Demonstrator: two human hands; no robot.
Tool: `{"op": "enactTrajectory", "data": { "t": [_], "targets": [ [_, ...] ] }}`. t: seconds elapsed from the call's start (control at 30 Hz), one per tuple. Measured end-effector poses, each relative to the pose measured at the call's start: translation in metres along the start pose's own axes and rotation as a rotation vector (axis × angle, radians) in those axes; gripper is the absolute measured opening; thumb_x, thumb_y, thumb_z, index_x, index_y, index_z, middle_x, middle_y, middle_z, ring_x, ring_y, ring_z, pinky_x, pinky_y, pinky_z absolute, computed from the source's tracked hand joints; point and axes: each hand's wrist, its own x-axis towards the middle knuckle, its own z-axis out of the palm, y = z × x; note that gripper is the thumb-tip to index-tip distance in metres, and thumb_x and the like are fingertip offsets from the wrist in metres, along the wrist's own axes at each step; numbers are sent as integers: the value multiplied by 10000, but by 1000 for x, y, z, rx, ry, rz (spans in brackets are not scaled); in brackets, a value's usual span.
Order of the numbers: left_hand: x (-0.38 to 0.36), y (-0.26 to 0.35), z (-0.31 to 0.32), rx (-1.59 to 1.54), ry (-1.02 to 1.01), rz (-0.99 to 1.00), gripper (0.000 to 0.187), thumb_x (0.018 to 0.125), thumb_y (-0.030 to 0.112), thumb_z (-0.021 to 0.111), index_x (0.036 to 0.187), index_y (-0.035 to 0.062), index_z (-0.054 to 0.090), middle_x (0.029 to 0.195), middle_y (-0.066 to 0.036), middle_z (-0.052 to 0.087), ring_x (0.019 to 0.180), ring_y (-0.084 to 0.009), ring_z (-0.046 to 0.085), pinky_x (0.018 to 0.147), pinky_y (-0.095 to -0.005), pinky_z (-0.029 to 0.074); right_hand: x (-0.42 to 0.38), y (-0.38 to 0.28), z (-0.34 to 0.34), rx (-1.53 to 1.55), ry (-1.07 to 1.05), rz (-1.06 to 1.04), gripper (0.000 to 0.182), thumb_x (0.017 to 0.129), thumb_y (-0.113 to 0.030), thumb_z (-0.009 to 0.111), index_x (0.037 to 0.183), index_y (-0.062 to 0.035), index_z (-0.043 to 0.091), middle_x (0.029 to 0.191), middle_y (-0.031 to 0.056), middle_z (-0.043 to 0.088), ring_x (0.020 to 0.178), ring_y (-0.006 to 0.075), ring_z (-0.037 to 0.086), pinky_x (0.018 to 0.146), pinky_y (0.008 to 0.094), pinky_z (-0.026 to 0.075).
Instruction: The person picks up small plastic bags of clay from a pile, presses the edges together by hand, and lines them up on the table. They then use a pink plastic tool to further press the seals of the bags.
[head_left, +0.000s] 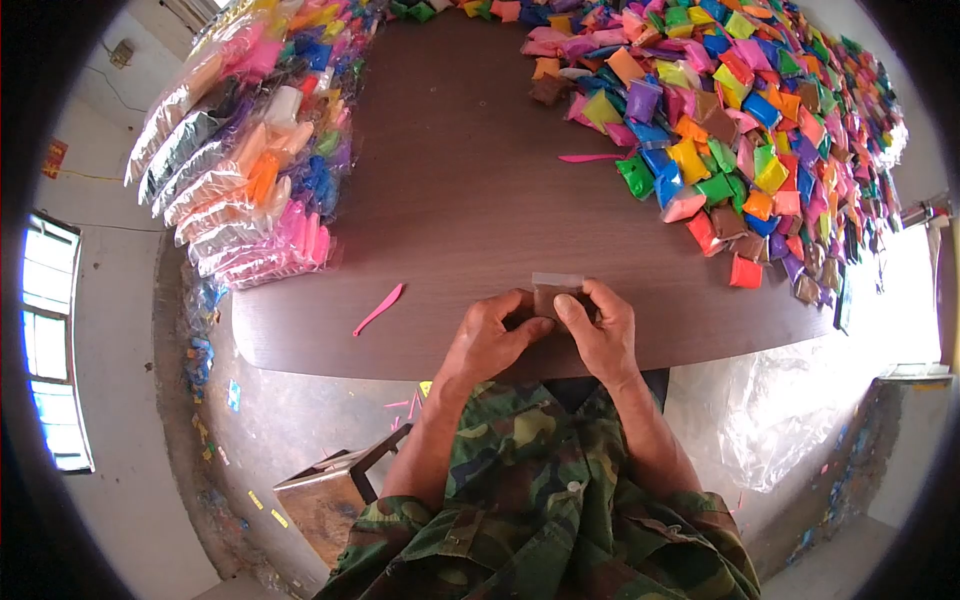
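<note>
Near the table's front edge, a small clear packet [557, 281] with brown contents is held between both hands. My left hand [500, 332] grips its left side, thumb pointing inward and fingers curled behind. On the right side, my right hand [602, 325] has its thumb pressed on the packet's front and its fingers bent behind. The packet's clear top strip shows above the thumbs; its lower part is partly hidden. A pink plastic tool [379, 309] lies on the table to the left of my left hand.
Many colourful packets [715, 130] are heaped at the right of the brown table [440, 190]. Stacked clear bags [235, 160] stand at the left. Another pink tool [590, 158] lies by the heap. A wooden stool [325, 500] is below the table.
</note>
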Motion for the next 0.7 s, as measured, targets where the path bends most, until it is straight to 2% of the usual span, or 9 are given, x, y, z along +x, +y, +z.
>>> {"op": "enactTrajectory", "data": {
  "t": [0.13, 0.23, 0.33, 0.43, 0.53, 0.7],
  "targets": [
    [-3, 7, 0, -53, 40, -36, 247, 962, 209, 773, 1082, -4, 741, 874, -44, 728, 801, -106, 630, 694, -325, 522, 1, -7, -6, -133, -56, -79, 208, 1005, -208, 708, 951, -9, 681, 809, 8, 601, 764, 81, 530, 636, 306, 456],
    [2, -4, 1, -144, 98, 34, 317, 995, 334, 750, 1005, 18, 750, 822, 16, 677, 772, -66, 587, 668, -269, 475, 2, -11, 4, -77, -31, -105, 223, 1000, -209, 711, 931, 0, 673, 793, 16, 592, 743, 83, 516, 629, 311, 451],
    [1, -5, 5, -135, 151, 41, 306, 995, 329, 751, 977, 23, 757, 800, 32, 664, 750, -48, 557, 635, -253, 447, 3, -9, 5, -70, -19, -118, 234, 1008, -213, 703, 930, 5, 673, 781, 0, 576, 720, 79, 497, 615, 307, 437],
    [4, -13, 9, -176, 187, 145, 226, 998, 231, 743, 985, 6, 739, 747, 55, 603, 687, -36, 480, 578, -244, 389, 0, -3, -3, -38, -85, -9, 238, 1021, -223, 693, 952, 4, 683, 769, -14, 562, 708, 73, 490, 598, 297, 421],
    [2, -10, 10, -201, 186, 91, 216, 1001, 218, 737, 1005, 2, 735, 752, 47, 610, 691, -37, 505, 584, -247, 406, -1, -5, -1, 3, -35, -36, 241, 1036, -232, 675, 956, -5, 685, 748, -25, 538, 705, 63, 478, 584, 289, 405],
    [1, -1, 4, -116, 152, 21, 241, 986, 225, 754, 1055, -4, 728, 790, 35, 647, 724, -43, 549, 607, -239, 433, -1, -4, 3, -31, 9, -61, 240, 1038, -235, 671, 995, 1, 684, 764, -2, 590, 715, 66, 506, 590, 295, 433]
  ]
}}
